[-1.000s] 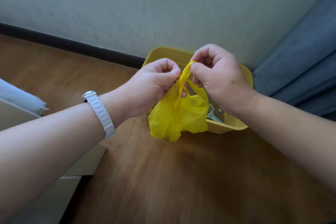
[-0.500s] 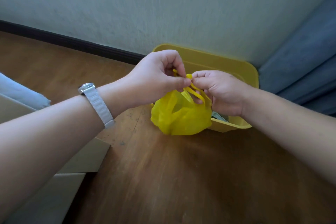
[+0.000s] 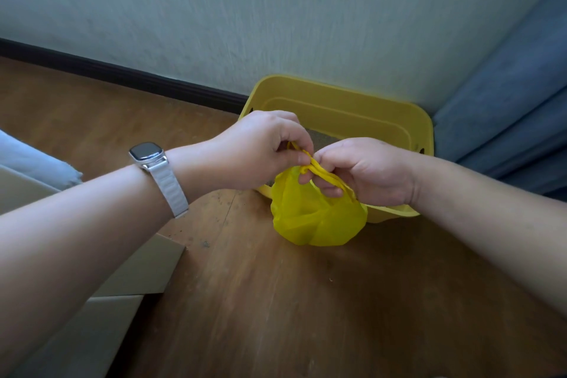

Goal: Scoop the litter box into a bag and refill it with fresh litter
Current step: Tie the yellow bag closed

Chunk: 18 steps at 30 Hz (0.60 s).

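Observation:
A small yellow plastic bag sits bulging on the wooden floor, in front of the yellow litter box that stands against the wall. My left hand pinches the bag's twisted handles from the left. My right hand grips the same handles from the right, fingers hooked through a loop. Both hands meet just above the bag. A strip of grey litter shows inside the box behind my hands; the rest of its inside is hidden by my hands and the bag.
A cardboard box lies at the lower left beside my left forearm. A blue curtain hangs at the right next to the litter box. A dark baseboard runs along the wall. Small grains of litter dot the floor.
Both hands came down with the bag, which now rests on the floor instead of hanging. The handles are wound tighter between my fingers.

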Available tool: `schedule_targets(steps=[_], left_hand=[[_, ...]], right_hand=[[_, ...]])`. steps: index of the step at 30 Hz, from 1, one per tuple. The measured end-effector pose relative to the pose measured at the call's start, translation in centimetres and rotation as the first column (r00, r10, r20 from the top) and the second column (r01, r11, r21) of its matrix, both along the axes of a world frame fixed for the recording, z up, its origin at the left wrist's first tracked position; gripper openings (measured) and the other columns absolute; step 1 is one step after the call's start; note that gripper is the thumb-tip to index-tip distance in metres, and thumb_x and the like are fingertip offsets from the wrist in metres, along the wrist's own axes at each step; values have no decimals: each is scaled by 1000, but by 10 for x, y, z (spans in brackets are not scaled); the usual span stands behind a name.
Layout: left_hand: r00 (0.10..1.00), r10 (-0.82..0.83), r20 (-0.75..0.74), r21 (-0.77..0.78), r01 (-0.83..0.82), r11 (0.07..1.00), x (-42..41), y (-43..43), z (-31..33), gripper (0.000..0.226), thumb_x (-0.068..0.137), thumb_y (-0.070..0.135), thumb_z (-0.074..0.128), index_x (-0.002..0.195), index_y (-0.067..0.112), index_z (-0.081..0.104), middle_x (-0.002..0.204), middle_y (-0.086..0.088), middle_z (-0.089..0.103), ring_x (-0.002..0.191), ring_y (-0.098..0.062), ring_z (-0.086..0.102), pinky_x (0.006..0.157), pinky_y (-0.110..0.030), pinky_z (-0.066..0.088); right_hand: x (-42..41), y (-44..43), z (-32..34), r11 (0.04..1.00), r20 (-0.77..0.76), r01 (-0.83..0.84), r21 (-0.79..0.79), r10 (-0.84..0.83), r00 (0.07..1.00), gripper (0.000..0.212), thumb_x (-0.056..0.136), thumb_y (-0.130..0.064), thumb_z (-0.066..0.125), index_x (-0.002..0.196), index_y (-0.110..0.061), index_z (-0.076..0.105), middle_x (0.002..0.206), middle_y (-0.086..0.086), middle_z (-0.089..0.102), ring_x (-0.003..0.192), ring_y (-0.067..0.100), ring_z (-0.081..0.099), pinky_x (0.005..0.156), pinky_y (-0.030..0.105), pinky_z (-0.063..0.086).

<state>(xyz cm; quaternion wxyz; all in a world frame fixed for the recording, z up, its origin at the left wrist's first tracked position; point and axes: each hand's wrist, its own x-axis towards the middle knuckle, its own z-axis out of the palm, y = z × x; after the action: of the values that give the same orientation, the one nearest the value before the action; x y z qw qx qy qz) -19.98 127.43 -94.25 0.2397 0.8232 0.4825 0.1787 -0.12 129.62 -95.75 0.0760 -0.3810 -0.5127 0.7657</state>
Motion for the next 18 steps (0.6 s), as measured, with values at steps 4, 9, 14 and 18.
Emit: schedule_targets(steps=[4,9,14,18], left_hand=[[996,69,-61,-67,-73,995,-2,2,-2,6,93,26,63,91,23,69,80,18,52,70,2,49,60,-7,33],[948,309,79,-288,-275,917,-3,4,-5,12,93,30,63,82,27,68,72,10,62,63,-3,52,57,-18,42],[869,425,253,-379,-315,870,3,3,-3,12,91,29,66,83,23,72,69,12,61,64,-5,53,62,-26,44],[866,408,290,-385,-284,878,7,-1,-3,7,89,28,70,83,24,73,67,13,63,61,-1,54,59,-21,44]], right_hand=[[-2,0,-2,948,126,103,301,-147,981,18,80,-9,57,89,-3,70,77,12,61,68,21,52,66,35,44],[1,-7,-3,305,52,35,952,-272,961,10,80,-13,59,87,-12,65,80,-1,59,72,11,53,66,26,45],[-6,-15,-9,216,140,-81,973,-270,953,18,83,-29,65,86,-12,61,74,-4,57,68,15,52,63,39,47],[-5,-14,-16,277,139,-40,960,-349,927,19,87,-33,69,86,-15,62,72,-6,60,68,17,56,61,38,47]])
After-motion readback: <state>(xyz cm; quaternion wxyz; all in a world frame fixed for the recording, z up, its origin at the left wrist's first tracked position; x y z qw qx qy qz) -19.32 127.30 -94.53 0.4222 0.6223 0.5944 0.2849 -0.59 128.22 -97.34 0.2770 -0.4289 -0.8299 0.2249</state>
